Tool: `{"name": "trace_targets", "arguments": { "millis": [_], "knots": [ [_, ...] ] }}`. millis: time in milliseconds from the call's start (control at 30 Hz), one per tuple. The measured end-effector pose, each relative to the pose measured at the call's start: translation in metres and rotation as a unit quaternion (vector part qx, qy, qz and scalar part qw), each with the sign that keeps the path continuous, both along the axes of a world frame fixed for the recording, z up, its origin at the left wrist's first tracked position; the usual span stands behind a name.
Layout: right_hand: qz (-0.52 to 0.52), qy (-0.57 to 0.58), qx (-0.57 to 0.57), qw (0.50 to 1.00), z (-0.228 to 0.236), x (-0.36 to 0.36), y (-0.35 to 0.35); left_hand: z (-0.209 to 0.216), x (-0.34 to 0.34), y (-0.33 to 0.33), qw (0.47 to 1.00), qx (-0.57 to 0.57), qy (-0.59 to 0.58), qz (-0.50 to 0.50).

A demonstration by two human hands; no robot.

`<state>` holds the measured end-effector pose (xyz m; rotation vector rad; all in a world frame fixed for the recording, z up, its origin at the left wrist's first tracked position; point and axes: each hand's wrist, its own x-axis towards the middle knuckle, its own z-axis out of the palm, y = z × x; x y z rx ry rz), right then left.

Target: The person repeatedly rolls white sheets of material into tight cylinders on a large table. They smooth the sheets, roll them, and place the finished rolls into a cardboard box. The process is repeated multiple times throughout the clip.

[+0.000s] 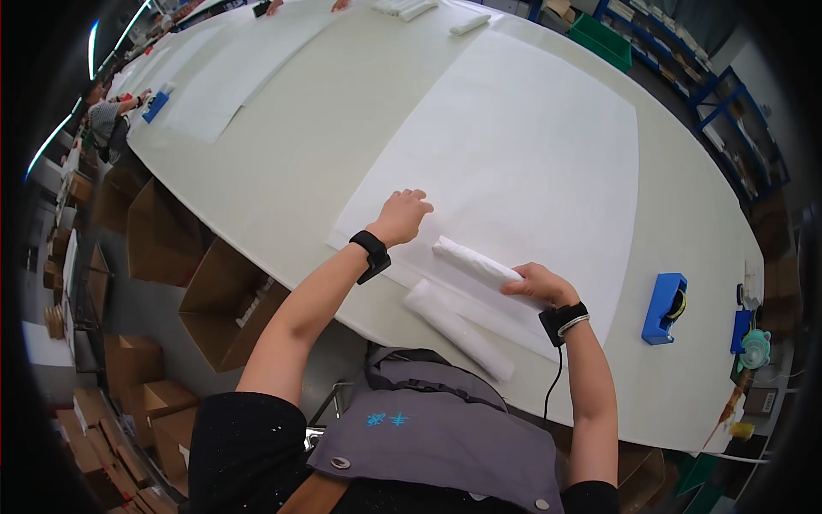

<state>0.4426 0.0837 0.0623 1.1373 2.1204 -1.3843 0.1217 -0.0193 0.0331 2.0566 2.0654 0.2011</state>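
A large white sheet (531, 128) lies flat on the table in front of me, its near edge close to my body. A white, tightly wrapped roll (475, 262) lies slantwise on its near part. My right hand (541, 285) is closed round the right end of this roll, thumb along its top. My left hand (402, 218) is over the sheet, beyond the roll's left end and apart from it. Its fingers are loosely bent and apart, with nothing seen in them. A second white roll (458, 330), looking translucent, lies nearer to me at the table edge.
A blue tape dispenser (661, 310) stands on the table (300, 154) at the right. More white rolls (469, 25) lie at the far side. Open cardboard boxes (224, 304) stand below the left edge. A person (107, 116) works at the far left, near another blue dispenser (155, 107).
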Motion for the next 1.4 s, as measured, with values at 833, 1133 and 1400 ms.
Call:
{"name": "trace_targets", "arguments": {
  "millis": [833,1133,1400],
  "knots": [
    [-0.001,0.015,0.143,0.990,0.062,0.049,-0.059,0.086,-0.010,-0.066,0.894,-0.076,-0.441,0.034],
    [0.027,0.008,0.318,0.948,0.064,0.027,-0.105,0.063,0.065,-0.101,0.866,0.085,-0.468,0.153],
    [0.014,0.022,0.434,0.901,0.060,0.017,-0.125,0.055,0.079,-0.107,0.919,0.153,-0.295,0.211]
  ]
}}
